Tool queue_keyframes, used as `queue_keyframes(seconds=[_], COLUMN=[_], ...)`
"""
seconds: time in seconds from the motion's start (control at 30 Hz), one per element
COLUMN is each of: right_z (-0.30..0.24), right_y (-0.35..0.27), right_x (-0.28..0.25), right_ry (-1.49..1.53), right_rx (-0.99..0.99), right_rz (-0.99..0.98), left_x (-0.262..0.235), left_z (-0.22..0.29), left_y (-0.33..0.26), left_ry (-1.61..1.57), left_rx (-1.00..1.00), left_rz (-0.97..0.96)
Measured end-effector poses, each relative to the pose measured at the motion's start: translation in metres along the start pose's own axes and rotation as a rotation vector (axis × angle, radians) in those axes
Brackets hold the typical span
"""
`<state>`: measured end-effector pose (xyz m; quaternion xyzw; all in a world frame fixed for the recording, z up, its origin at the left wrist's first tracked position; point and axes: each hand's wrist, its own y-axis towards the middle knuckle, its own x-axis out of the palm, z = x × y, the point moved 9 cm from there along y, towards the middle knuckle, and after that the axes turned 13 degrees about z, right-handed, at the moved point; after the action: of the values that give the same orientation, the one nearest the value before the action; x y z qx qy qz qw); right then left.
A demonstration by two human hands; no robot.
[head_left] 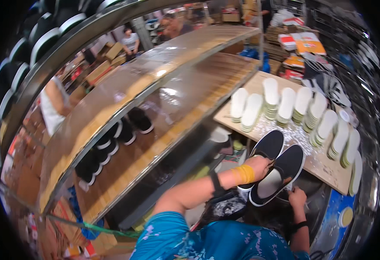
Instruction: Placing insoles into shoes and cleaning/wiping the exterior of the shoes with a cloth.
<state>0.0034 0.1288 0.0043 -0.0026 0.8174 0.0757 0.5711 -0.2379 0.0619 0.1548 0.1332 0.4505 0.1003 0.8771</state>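
Note:
A pair of black slip-on shoes with white sole edges hangs side by side in front of me. My left hand [259, 167], with a yellow band at the wrist, is closed on the inner edges of the left shoe [271, 143] and the right shoe [290, 161]. A pale insole [269, 184] shows inside the right shoe. Just below that shoe's right side is my right hand [298, 197], its fingers curled together; whatever they hold, if anything, cannot be made out.
Stacks of white-topped insoles [286, 102] stand along a wooden board [252, 89] ahead. To the left, a rack with plastic-covered shelves [185, 117] carries several black shoes [127, 132]. A round yellow-lidded container [345, 216] is at the right. Other people are farther back.

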Motion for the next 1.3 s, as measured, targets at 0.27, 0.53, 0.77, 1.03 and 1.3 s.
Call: queue_keyframes(seconds=[0.27, 0.53, 0.77, 1.03, 1.3], right_z=[0.0, 0.026, 0.04, 0.051, -0.012], right_y=[0.008, 0.024, 0.018, 0.015, -0.006], right_x=[0.009, 0.048, 0.042, 0.054, -0.024], right_ry=[-0.04, -0.217, -0.324, -0.294, -0.091], right_rx=[-0.066, -0.143, -0.029, -0.131, 0.062], right_rz=[-0.075, -0.141, -0.13, -0.131, -0.105], left_x=[-0.404, -0.73, -0.732, -0.711, -0.418], left_z=[0.032, -0.105, -0.198, -0.187, -0.022], left_y=[-0.112, -0.331, -0.421, -0.313, -0.042], left_ry=[0.519, 1.216, 1.627, 1.568, 0.497], left_rx=[-0.309, -0.609, -0.946, -0.639, -0.27], left_rz=[0.228, 0.354, 0.125, -0.011, 0.093])
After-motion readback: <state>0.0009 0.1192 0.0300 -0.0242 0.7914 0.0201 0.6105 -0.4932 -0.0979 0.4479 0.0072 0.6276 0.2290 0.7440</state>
